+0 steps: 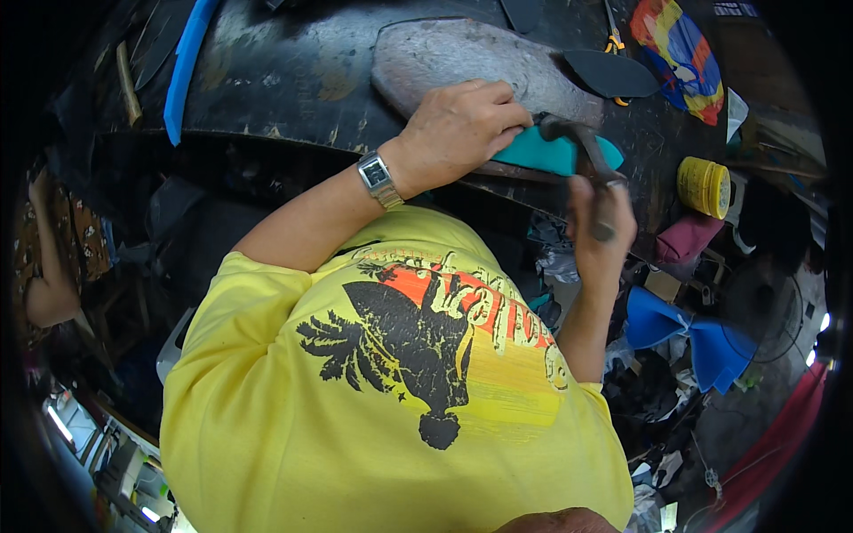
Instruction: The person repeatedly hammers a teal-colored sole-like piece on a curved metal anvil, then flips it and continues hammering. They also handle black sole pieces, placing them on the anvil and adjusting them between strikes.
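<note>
My right hand (606, 233) is wrapped round the handle of a hammer (588, 147), slightly smeared by motion. The hammer's dark head hangs over a teal, sole-shaped piece (542, 153) at the near edge of the dark workbench (293, 67). My left hand (464, 129), with a watch on its wrist, has its fingers bent down on the left end of the teal piece, gripping it; the fingertips are partly hidden. Beyond my left hand lies a worn grey slab (462, 58), and the teal piece sits along its near side.
A black sole-shaped piece (613, 73) overlaps a yellow-handled tool (615, 40). To the right are a multicoloured sheet (682, 58), a yellow tub (702, 186) and folded blue sheeting (689, 338). A blue strip (187, 71) and a stick (129, 84) lie left. Another person's arm (49, 266) shows far left.
</note>
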Demonstrator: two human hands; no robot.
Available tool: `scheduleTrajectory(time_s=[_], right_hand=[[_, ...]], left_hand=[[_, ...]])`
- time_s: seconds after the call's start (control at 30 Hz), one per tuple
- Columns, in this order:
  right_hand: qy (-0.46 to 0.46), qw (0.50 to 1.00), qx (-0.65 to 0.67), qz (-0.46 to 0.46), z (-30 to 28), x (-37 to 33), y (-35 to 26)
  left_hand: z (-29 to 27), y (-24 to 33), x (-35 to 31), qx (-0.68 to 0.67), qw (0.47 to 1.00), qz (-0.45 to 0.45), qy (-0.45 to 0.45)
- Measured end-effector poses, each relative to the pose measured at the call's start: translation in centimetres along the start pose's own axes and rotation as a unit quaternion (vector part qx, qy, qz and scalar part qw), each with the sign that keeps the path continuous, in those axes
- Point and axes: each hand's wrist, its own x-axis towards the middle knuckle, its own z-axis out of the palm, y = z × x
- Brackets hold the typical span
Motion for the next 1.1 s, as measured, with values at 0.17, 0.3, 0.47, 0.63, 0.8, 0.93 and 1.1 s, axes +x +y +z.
scheduleTrajectory(time_s=[0.17, 0.3, 0.47, 0.63, 0.8, 0.93, 1.1], right_hand=[[-0.036, 0.997, -0.059, 0.021, -0.1, 1.2, -0.3], [-0.044, 0.998, -0.052, 0.02, -0.1, 1.4, -0.5], [-0.039, 0.998, -0.043, 0.019, 0.1, 1.1, -0.4], [-0.043, 0.998, -0.036, 0.032, -0.1, 0.9, 0.0], [-0.028, 0.997, -0.076, 0.011, -0.2, 0.0, 0.1], [-0.047, 0.995, -0.085, 0.006, -0.8, -0.7, -0.1], [-0.041, 0.996, -0.076, 0.01, -0.7, -0.7, 0.0]], left_hand=[[-0.2, -0.1, 0.2, 0.002, 1.0, -0.003, -0.031], [-0.1, -0.7, 0.6, 0.005, 1.0, 0.006, -0.018], [0.1, -0.5, 0.4, 0.003, 1.0, 0.012, -0.023], [0.2, -0.3, 0.4, 0.001, 1.0, 0.012, -0.017], [0.3, -0.4, 0.4, -0.001, 1.0, 0.008, -0.013], [0.1, -0.5, 0.7, -0.018, 0.999, -0.013, -0.035], [-0.6, -1.4, 1.9, -0.02, 0.995, 0.002, -0.094]])
